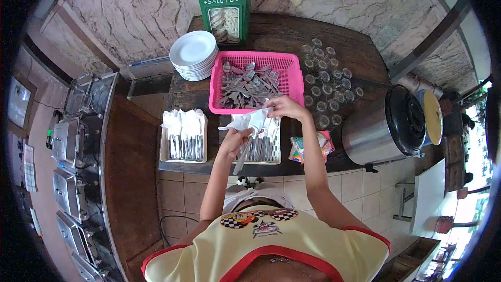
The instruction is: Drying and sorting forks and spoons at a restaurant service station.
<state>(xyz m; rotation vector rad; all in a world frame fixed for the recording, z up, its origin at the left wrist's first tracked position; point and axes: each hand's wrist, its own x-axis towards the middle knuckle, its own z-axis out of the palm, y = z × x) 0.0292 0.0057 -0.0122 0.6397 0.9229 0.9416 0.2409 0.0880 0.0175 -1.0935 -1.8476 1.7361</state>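
My left hand (236, 141) grips a white paper napkin (254, 120) wrapped about some cutlery, with a metal handle (240, 161) sticking out below. At the napkin's upper right, my right hand (287, 107) pinches its edge between thumb and fingers. Both hands are above a white plastic basket (279, 154) holding rows of napkin-wrapped cutlery. Just beyond lies a pink plastic basket (214, 93) with a jumble of loose forks and spoons (250, 86). To the left, another white basket (163, 156) contains more wrapped cutlery (187, 147).
A stack of white plates (193, 53) and a green metal tin (242, 11) stand at the back. Several upturned glasses (325, 76), a colourful plastic packet (297, 149) and a large steel pot (364, 137) are on the right. Chafing dishes (67, 141) line the left counter.
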